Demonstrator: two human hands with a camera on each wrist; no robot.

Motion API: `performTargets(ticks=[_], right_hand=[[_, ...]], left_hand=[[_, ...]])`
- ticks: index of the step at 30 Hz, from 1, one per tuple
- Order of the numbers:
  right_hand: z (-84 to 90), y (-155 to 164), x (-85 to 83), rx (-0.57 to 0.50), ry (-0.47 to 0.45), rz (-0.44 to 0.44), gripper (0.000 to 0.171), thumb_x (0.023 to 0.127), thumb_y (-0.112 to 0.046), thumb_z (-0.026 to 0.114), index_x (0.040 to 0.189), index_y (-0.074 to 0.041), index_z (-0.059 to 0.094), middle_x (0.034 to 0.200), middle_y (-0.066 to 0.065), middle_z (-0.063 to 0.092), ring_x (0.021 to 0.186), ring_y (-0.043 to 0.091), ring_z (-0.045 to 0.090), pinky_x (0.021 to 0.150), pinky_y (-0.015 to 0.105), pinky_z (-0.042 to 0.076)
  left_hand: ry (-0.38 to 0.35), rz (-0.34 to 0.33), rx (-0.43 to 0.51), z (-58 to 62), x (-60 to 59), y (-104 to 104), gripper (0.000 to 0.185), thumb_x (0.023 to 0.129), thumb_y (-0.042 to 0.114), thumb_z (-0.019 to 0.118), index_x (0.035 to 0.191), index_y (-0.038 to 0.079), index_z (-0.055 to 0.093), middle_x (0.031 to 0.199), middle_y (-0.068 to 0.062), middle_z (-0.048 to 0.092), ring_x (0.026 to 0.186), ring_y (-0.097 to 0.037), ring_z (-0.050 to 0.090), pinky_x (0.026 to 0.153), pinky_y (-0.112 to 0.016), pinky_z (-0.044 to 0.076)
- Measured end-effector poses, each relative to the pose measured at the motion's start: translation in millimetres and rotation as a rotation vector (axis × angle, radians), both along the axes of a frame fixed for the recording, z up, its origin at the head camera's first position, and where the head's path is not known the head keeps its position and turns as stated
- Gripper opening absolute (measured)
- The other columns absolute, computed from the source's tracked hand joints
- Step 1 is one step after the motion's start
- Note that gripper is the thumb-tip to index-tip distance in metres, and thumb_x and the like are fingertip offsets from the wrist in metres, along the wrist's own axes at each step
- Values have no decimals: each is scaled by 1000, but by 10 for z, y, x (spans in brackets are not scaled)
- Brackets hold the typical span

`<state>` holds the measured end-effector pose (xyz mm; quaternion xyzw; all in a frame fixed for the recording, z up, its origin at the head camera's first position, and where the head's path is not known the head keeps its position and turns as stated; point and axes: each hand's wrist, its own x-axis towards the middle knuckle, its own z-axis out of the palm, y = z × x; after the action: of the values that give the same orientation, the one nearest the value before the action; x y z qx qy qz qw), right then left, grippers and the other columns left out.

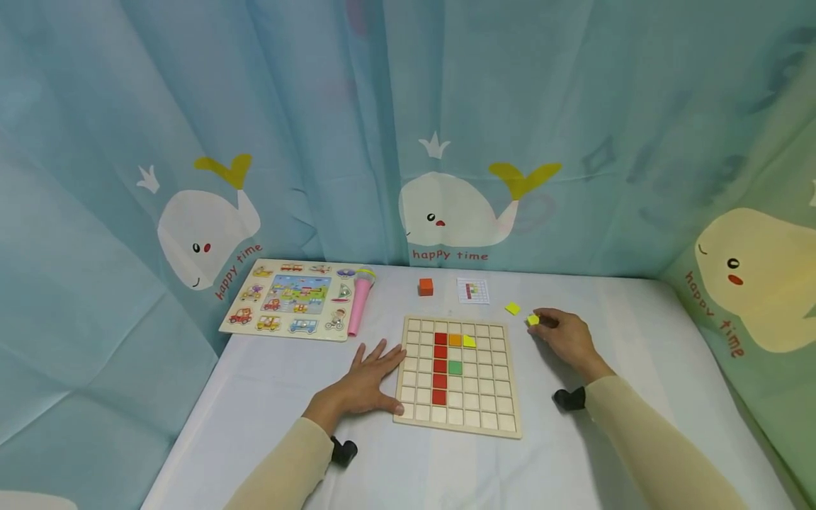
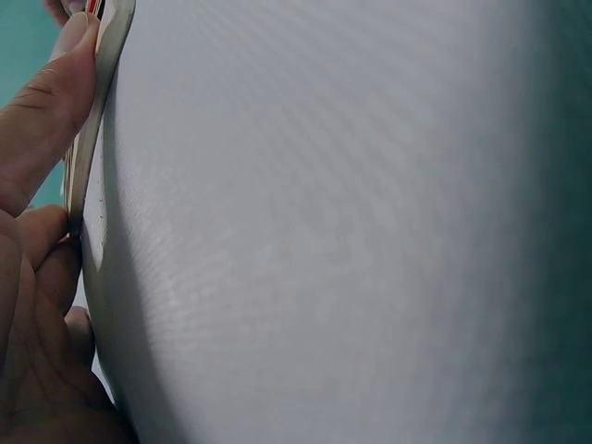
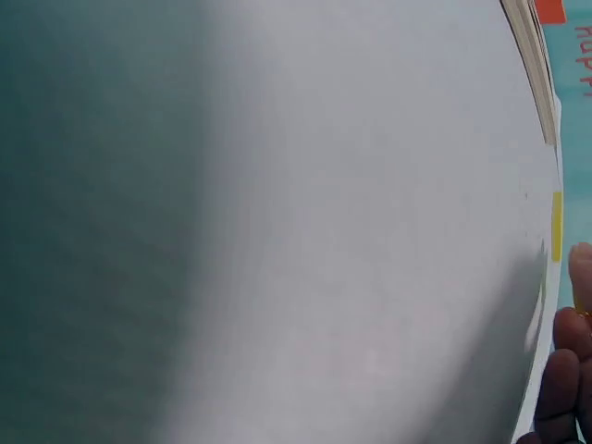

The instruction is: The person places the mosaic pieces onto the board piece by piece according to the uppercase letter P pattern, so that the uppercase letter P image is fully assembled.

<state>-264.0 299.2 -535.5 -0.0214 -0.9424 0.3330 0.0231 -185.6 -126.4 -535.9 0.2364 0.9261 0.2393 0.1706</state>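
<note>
In the head view a wooden grid board (image 1: 484, 386) lies on the table, with a column of red squares (image 1: 440, 366), an orange square (image 1: 455, 340), a yellow square (image 1: 469, 341) and a green square (image 1: 455, 367) in its cells. My left hand (image 1: 357, 382) rests at the board's left side, fingers spread, with fingertips and thumb at its edge. The left wrist view shows the thumb (image 2: 55, 111) against the board's rim. Right of the board, my right hand (image 1: 567, 340) pinches a small yellow block (image 1: 533, 320) between thumb and fingers. Another yellow block (image 1: 513, 309) lies close by.
Behind the board are an orange-red cube (image 1: 426, 287) and a printed grid card (image 1: 473, 291) with a coloured pattern. To the back left lie a vehicle picture puzzle (image 1: 255, 308) and a pink toy microphone (image 1: 360, 304). A whale-print curtain (image 1: 331, 177) hangs behind the table.
</note>
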Motion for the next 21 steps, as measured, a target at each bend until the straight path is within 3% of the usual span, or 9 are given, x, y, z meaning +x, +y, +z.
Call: performTargets(ticks=[3,7,13,21], right_hand=[[24,-36,39,-13,35,-4,43,91,-21,67,129,-3,61,118,20,66,103,33,63,77,40,56],[73,-148,122,-39,68,-29,40,91,-21,68,127,-5,63,110,17,67,94,28,62,65,27,51],[125,-440,317,-90,65,-57,41,89,-23,71,127,-8,65,111,13,67,95,25,60,66,25,48],[164,-789,576,-147,9,-14,40,89,-24,71,126,-10,65,111,10,67,95,22,58,66,24,49]], left_hand=[[1,1,-4,-4,-3,0,109,69,58,79,156,25,24,164,9,17,154,-21,-1,123,-52,-11],[-1,5,-4,-9,-2,-2,109,68,59,79,156,26,23,164,10,17,154,-20,-1,123,-52,-11],[4,7,-9,-10,1,-6,109,68,60,78,156,26,23,164,9,17,154,-20,-1,123,-51,-11],[5,5,-5,-8,-3,-6,109,68,60,78,156,25,24,164,9,17,154,-21,-1,123,-52,-11]])
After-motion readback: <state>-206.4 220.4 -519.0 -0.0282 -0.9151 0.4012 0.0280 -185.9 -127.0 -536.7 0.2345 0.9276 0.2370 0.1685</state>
